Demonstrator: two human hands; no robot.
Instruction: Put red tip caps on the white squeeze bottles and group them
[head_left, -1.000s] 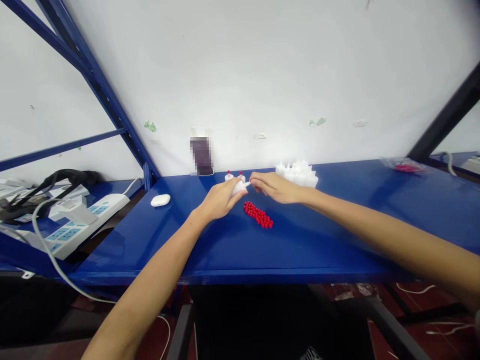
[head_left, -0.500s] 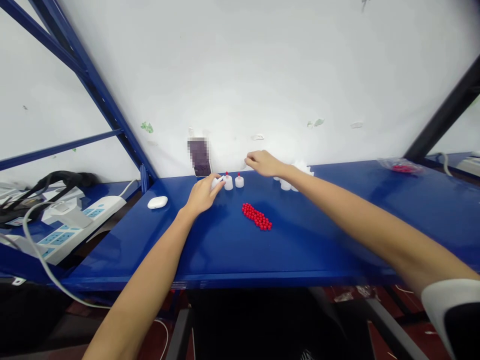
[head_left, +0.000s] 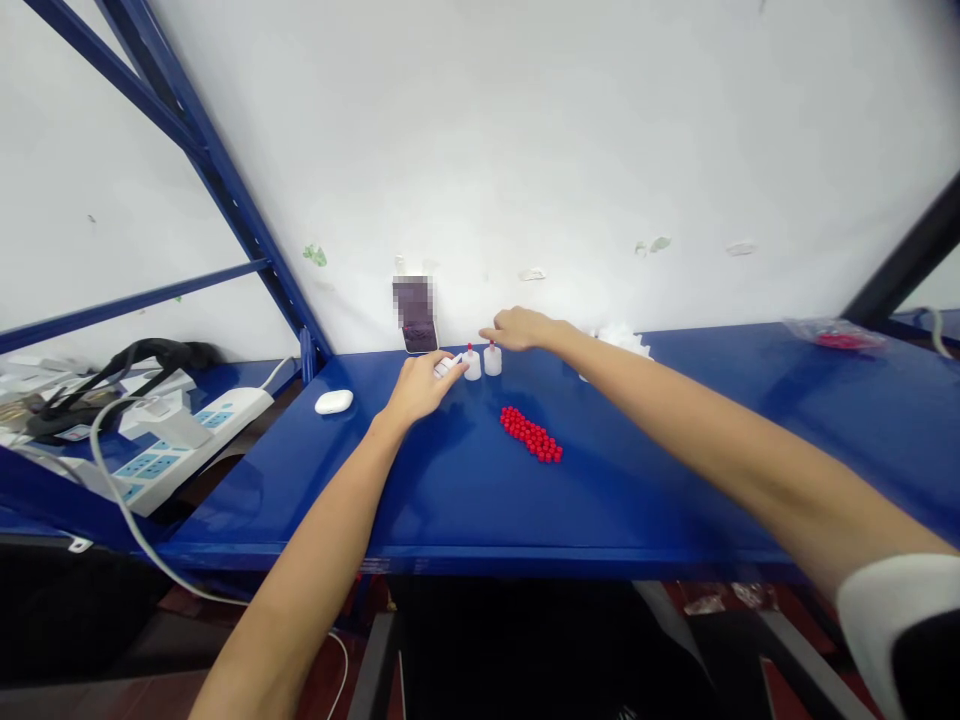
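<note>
L hand: fingers closed round a white nozzle btl, gripping it; btl tilted, nozzle pointing up & right, next to the left capped btl.
R hand: above far side of desk, index finger out, others curled, right at top of the right capped btl; can't tell if it's touching or gripping the cap.
Capped btls: 2, white w/ red tips, upright, side by side w/ small gap; left capped btl, right capped btl.
Red caps: loose cluster mid-desk, near side of btls, running far-left to near-right.
White btl group: far, right of R hand, partly hidden by R forearm.
Phone: far left, propped vs wall.
White case: left part of desk.
Clear bag: far right, red stuff inside.
Pwr strip: left, w/ plugs & cables.
</note>
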